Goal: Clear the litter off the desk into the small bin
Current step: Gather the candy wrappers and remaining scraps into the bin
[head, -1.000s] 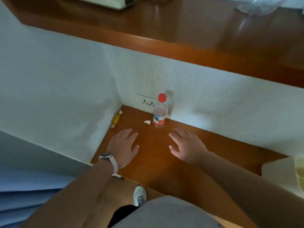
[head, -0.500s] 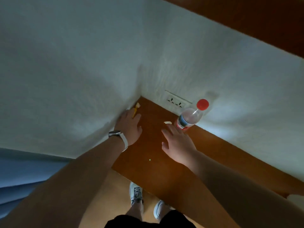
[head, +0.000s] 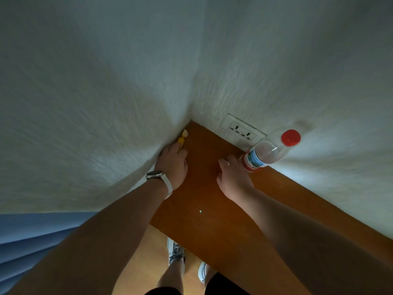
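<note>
A yellow candy wrapper (head: 182,137) lies against the left wall in the desk's far corner. My left hand (head: 173,165), with a watch on the wrist, has its fingertips closed over the wrapper's near end. My right hand (head: 232,177) rests fingers-down on the desk where a small white paper scrap (head: 228,164) lay; only a sliver of it shows between the fingers. A clear plastic bottle (head: 265,155) with a red cap stands just right of that hand, against the back wall. No bin is in view.
The brown wooden desk (head: 212,220) fills the corner between two white walls. A wall socket (head: 242,132) sits just above the desk behind the bottle. A tiny green speck (head: 200,211) lies mid-desk. My feet stand on the wooden floor (head: 148,252) below the desk's edge.
The view has closed in on the corner. My left hand slid forward onto the wrapper, and my right hand moved over the white scrap, next to the bottle.
</note>
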`<state>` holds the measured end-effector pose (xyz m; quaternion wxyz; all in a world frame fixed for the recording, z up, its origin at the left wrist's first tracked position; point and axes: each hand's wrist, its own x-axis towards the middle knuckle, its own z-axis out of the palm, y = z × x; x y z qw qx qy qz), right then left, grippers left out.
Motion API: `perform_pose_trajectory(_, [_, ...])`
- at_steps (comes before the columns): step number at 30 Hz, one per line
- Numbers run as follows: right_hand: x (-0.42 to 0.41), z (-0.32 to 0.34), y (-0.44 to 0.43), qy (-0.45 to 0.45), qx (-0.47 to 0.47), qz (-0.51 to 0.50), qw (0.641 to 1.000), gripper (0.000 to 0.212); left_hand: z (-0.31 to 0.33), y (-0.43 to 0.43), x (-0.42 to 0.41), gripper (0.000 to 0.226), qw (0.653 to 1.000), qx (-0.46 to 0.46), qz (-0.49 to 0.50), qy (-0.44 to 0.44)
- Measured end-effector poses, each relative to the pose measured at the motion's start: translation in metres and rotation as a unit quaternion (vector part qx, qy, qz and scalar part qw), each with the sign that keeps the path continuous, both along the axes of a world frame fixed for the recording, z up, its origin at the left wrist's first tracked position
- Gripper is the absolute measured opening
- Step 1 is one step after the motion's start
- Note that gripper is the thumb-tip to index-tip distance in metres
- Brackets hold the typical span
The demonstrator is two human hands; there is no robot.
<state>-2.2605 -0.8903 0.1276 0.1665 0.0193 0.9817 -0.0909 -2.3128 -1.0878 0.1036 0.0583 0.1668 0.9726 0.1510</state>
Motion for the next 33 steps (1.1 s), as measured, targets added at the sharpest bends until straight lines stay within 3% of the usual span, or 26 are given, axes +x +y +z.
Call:
perform_pose_trajectory(6, [0.024, -0.008, 0.008, 0.015, -0.012, 0.033, 0.999, 0.03, 0.0, 0.016, -0.008, 0.026, 1.0, 0.002, 0.017, -0.014])
perform_pose_trajectory(11, [0.047, -0.002, 0.014, 0.019, -0.04, 0.023, 0.999, 0.028, 0.0, 0.021, -0.008, 0.041, 0.997, 0.057, 0.039, -0.044])
perform_pose_trajectory(16, [0.069, 0.014, 0.018, 0.031, -0.067, -0.005, 0.997, 0.028, 0.004, 0.016, 0.0, 0.039, 0.995, 0.057, 0.04, -0.065])
perform_pose_trajectory(19, [0.082, 0.028, 0.022, 0.037, -0.082, -0.031, 0.995, 0.026, 0.011, 0.016, 0.017, 0.038, 0.994, 0.067, 0.02, -0.08])
perform_pose_trajectory(27, [0.116, 0.061, 0.038, 0.02, -0.105, -0.145, 0.984, 0.03, 0.031, 0.028, 0.095, 0.04, 0.968, 0.202, -0.016, -0.148])
perform_pose_trajectory(33, [0.159, 0.082, 0.06, 0.053, -0.12, -0.194, 0.972, 0.025, 0.059, 0.063, 0.119, 0.035, 0.957, 0.221, -0.05, -0.179])
